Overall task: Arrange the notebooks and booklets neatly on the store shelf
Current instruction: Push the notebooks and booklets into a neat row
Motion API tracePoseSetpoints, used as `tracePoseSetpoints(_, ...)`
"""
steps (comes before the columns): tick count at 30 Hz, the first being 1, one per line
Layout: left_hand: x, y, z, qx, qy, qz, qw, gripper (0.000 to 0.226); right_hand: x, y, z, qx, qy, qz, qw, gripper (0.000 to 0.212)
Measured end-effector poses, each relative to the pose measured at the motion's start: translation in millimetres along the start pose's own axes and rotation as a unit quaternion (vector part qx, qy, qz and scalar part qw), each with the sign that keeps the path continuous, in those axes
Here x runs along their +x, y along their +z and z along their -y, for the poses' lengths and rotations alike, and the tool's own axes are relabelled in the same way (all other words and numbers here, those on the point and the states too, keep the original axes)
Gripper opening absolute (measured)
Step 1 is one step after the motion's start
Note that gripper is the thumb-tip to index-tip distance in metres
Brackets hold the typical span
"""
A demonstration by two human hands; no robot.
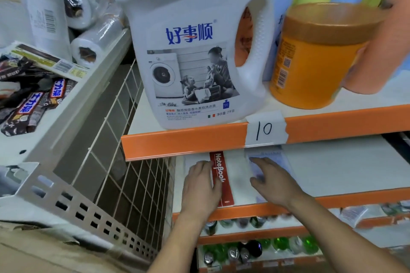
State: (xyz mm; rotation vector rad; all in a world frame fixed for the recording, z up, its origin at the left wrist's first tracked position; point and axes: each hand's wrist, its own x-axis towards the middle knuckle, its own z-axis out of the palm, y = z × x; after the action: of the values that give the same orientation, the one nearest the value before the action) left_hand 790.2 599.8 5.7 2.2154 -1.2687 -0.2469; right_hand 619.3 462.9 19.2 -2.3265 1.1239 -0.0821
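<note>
A white notebook with a red spine strip reading "NoteBook" [223, 175] lies flat at the left end of the second shelf [343, 166]. My left hand [200, 186] rests flat on its white cover, fingers straight and pointing into the shelf. To its right lies a pale blue-and-white booklet [268, 157], partly under the upper shelf's edge. My right hand [271, 180] lies on that booklet with fingers spread and relaxed. The far ends of both items are hidden by the orange shelf rail.
On the upper shelf stand a big white detergent jug [195, 46] and an orange jar [315, 55], above a paper tag marked "10" [265, 129]. A wire mesh panel [124, 150] and a bin of chocolate bars [33, 95] are to the left. Bottles [255, 248] fill the lower shelves.
</note>
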Motion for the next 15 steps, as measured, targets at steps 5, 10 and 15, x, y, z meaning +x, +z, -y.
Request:
tracePoseSetpoints(5,7.0,0.4,-75.9,0.091,0.095,0.010,0.991,0.056,-27.1,-56.9,-29.4,-0.077,-0.020,-0.056,0.995,0.067)
tracePoseSetpoints(10,2.2,23.3,-166.0,0.122,0.164,0.020,0.979,0.057,-69.4,-104.4,-83.3,-0.113,0.005,-0.098,0.989,0.069)
tracePoseSetpoints(15,-16.6,75.3,-266.2,0.134,0.212,0.050,0.967,0.059,-125.8,-155.1,-167.8,-0.110,0.055,-0.119,0.985,0.073)
